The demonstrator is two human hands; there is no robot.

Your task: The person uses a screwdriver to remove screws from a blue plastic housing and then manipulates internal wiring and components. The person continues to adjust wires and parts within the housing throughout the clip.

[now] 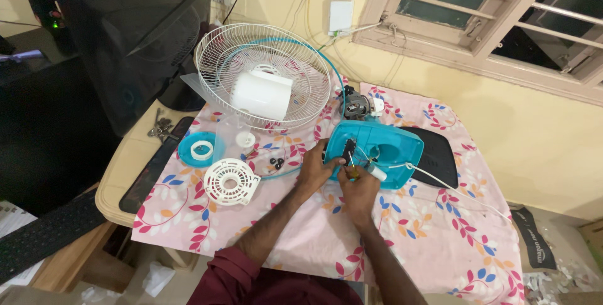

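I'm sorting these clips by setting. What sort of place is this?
Probably a room at home used for repairs: a table under a floral cloth, a barred window, a dark monitor, and a dismantled fan's white grille.

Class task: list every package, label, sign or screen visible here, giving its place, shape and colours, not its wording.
Monitor: back left on the table, large dark rectangular screen, switched off.
Package: on the floor at right, dark flat bag with pale print.
No signs or separate labels can be made out.

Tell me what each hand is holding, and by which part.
Left hand grips the teal fan base at its near-left edge. Right hand pinches a small tool, apparently by its handle.
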